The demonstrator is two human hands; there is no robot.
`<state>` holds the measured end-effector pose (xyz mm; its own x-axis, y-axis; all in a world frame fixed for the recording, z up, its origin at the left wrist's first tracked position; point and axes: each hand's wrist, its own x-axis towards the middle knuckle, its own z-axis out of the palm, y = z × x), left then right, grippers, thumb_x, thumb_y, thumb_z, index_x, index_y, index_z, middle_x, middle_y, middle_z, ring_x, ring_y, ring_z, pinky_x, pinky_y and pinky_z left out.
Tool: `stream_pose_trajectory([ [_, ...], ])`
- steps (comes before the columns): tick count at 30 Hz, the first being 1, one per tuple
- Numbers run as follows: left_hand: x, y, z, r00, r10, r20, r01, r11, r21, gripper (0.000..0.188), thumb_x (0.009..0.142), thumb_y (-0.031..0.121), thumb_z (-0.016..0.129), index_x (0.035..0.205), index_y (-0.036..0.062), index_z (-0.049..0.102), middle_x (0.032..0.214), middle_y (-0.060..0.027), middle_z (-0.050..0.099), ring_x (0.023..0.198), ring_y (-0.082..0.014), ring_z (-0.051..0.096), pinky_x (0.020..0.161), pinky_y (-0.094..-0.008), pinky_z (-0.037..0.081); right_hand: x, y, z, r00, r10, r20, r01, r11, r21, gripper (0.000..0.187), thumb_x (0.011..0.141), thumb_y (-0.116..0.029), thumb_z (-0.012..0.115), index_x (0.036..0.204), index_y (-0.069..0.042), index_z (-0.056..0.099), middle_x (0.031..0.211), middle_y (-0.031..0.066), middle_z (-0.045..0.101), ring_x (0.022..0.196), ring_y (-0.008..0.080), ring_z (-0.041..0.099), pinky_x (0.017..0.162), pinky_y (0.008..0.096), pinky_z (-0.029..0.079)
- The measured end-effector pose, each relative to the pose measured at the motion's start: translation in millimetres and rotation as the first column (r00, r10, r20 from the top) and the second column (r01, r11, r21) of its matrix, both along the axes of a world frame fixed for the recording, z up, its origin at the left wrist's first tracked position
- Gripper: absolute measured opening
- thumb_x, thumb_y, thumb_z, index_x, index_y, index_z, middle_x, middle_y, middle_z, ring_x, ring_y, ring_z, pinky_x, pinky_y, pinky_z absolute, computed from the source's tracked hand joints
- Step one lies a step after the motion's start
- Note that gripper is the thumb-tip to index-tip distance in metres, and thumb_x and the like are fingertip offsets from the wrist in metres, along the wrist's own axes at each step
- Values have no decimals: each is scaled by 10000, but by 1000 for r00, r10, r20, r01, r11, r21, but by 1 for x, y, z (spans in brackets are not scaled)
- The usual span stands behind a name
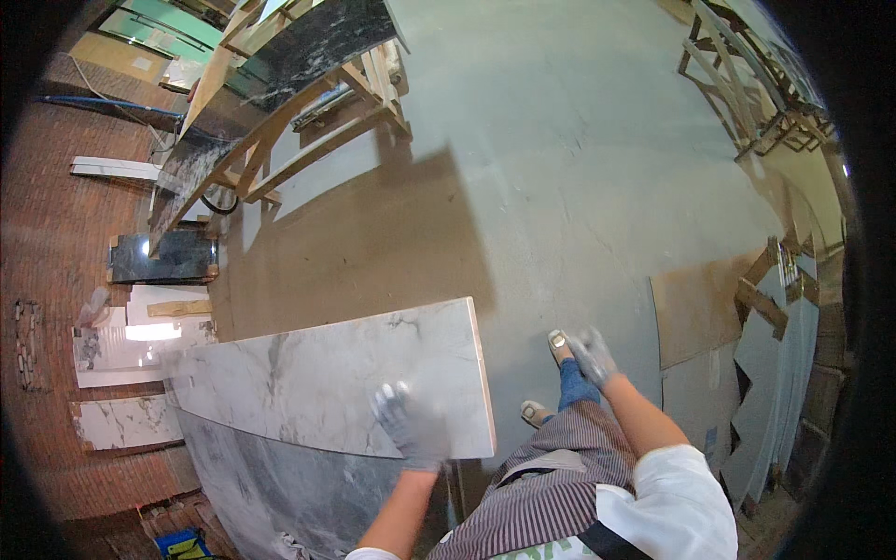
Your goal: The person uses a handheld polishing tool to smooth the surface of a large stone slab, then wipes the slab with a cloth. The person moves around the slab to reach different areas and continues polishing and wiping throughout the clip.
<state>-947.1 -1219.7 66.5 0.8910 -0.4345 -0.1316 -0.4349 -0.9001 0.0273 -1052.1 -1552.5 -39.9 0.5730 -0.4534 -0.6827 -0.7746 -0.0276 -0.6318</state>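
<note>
My left hand (407, 427), in a grey glove with pale fingertips, is over the face of a white slab with grey marble veining (345, 371). Its fingers are stretched out and apart, and the palm is smeared by motion. Whether it presses on the slab or hovers just above it, I cannot tell. The slab's right end shows a narrow light edge. Out over the floor, above my feet, my right hand (594, 357) hangs in a similar glove, somewhat blurred. Its fingers look extended, with nothing seen in them.
Beside the white slab, nearer me, is a grey veined slab (280, 476). A black stone top (313, 56) rests on a wooden frame (322, 154) at the far left. Broken sheets (775, 373) lean on the right. Brick wall (56, 233) and stone pieces (126, 422) line the left.
</note>
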Motion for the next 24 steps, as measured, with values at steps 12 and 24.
stream_pose_trajectory([
  [12,87,-151,-12,968,-75,239,93,994,-64,726,901,357,547,1481,9,284,1473,-278,342,1371,-487,301,1120,-637,194,-188,-62,-97,786,-413,-460,480,877,31,835,852,-605,615,1403,-16,401,1133,216,614,1004,319,614,896,401,470],
  [24,263,-174,-20,773,343,-533,-108,900,422,521,955,514,457,1273,132,615,1284,-255,587,1228,-351,558,1050,-440,422,-103,-98,-106,860,-324,-394,446,852,274,640,862,-521,673,1299,-115,441,796,42,526,569,153,510,491,334,460],
])
